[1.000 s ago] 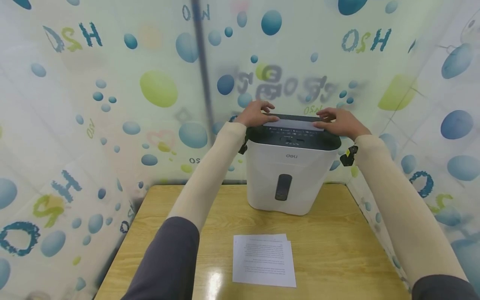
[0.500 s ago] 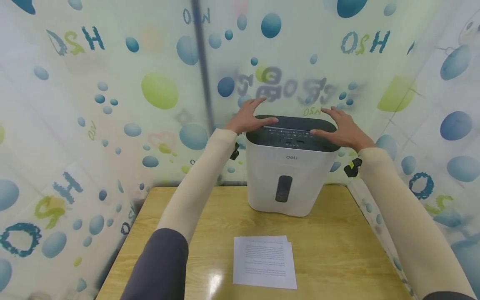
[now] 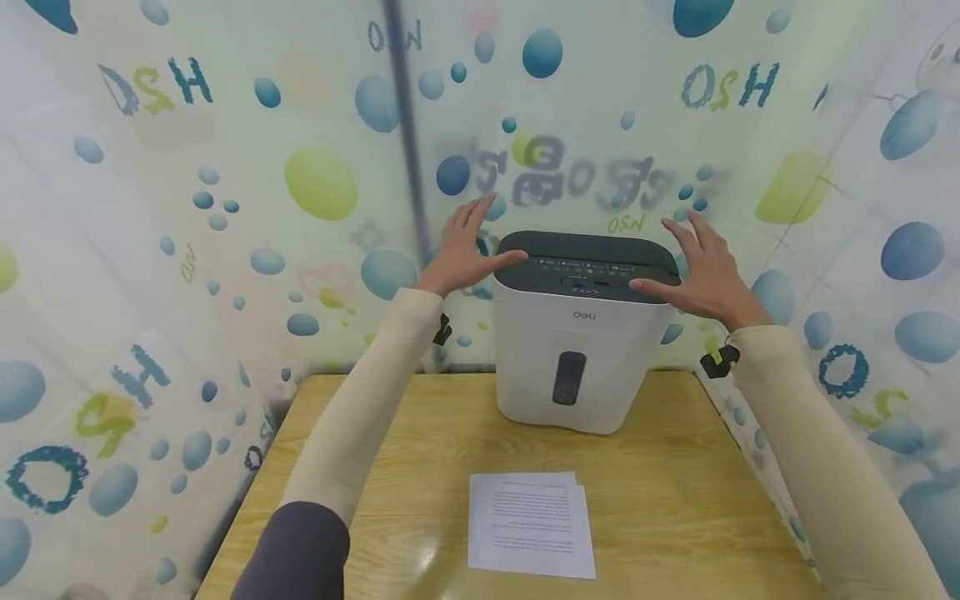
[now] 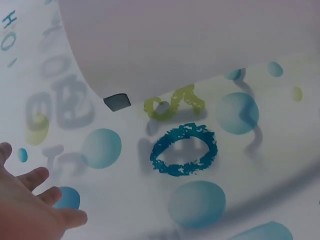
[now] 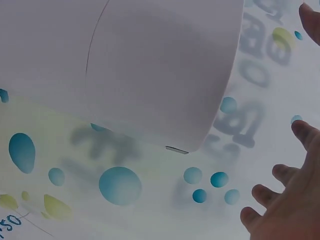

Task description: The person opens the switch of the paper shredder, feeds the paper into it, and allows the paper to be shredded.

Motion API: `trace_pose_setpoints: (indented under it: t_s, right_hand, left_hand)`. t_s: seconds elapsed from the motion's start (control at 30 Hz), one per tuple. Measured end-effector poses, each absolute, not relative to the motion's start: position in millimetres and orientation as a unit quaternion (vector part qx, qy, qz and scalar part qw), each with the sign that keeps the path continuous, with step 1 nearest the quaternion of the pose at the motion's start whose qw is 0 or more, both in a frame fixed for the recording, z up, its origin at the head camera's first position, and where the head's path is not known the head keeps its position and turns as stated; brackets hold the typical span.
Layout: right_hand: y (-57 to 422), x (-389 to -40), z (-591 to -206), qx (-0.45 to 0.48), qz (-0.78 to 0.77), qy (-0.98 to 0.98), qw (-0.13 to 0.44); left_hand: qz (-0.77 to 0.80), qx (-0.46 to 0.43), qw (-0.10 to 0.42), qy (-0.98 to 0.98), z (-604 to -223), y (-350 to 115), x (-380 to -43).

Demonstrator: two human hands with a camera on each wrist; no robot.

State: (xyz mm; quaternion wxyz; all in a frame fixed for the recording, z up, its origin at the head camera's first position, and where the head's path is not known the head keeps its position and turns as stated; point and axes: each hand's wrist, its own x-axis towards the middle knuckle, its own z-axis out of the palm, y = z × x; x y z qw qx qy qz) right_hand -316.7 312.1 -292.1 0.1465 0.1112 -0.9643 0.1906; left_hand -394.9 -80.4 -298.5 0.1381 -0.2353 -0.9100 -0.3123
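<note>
since the earlier head frames, the left hand (image 3: 460, 254) and right hand (image 3: 708, 275) have pulled outward from the shredder (image 3: 531, 358), and the pale sheet edge between them is gone from view; the printed papers (image 3: 532, 525) haven't shifted. now i have one hand at each end of the dark top (image 3: 600, 246), fingers spread, thumbs pointing inward, pinching nothing. both thumbs overlap the machine in the head view; can't tell if either touches. wrist views agree: fingers apart, nothing held.

shredder stands upright toward the back of the desk (image 3: 667, 500), deli logo (image 3: 584, 316) and dark window (image 3: 569, 378) on the near side. papers lie flat in front, apart from it, one sheet poking out from under another.

i read the step as letting go over the top. to do it well, i'd keep fingers off the dark top, lift the thumbs rather than drag them over the buttons (image 3: 585, 284), and back both hands off evenly so the body isn't nudged. paper probably feeds best flat and square, held by both sides; skewed or doubled, it could jam.
</note>
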Motion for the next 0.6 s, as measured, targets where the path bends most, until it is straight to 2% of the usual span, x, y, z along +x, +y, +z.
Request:
trace_pose_setpoints:
  t_s: [0.6]
  right_hand:
    - [316.7, -272.7, -331.0, 0.119, 0.223, -0.940, 0.231]
  left_hand:
    - [-0.292, -0.205, 0.242, -0.902, -366.8, -129.6, -343.9]
